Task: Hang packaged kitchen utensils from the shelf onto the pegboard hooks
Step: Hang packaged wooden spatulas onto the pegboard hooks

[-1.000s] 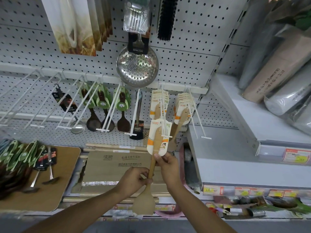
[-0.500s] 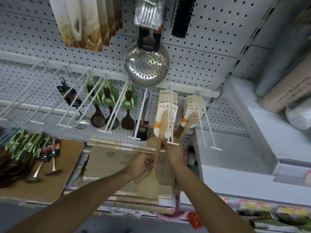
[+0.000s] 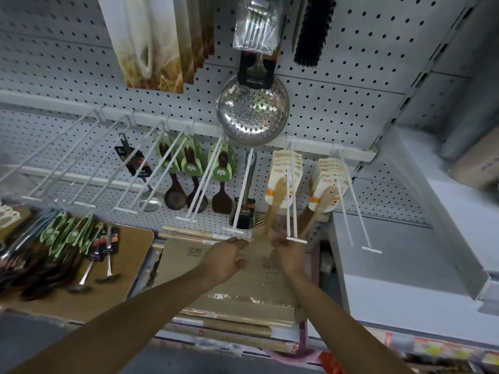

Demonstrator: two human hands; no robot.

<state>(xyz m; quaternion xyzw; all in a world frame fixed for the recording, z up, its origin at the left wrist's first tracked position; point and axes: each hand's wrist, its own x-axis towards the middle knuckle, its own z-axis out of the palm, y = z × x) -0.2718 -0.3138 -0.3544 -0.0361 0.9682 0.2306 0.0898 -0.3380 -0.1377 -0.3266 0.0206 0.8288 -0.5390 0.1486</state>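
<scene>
1. A steel skimmer [image 3: 252, 110] hangs on the pegboard [image 3: 337, 85].
2. Below and to its right, packaged wooden spatulas [image 3: 283, 175] hang on a white hook [image 3: 293, 201].
3. Under the skimmer, the right hand [image 3: 290, 252] meets the hook's tip.
4. The left hand [image 3: 224, 259], fingers loose, hovers lower left of the skimmer.
5. Far lower left, more packaged utensils [image 3: 70, 236] lie on the shelf.

A wooden spatula [image 3: 274, 209] in an orange-and-white card sleeve hangs at the front of a stack of like packs on a white double-wire hook [image 3: 292, 195], just right of centre frame; its handle slants down and left towards the lower centre. A second stack of spatula packs [image 3: 325, 190] hangs on the next hook to the right. At the left edge, green-carded and black-carded utensils [image 3: 67, 238] lie heaped on the shelf [image 3: 129, 265]. The grey pegboard [image 3: 337, 76] fills the upper frame.
</scene>
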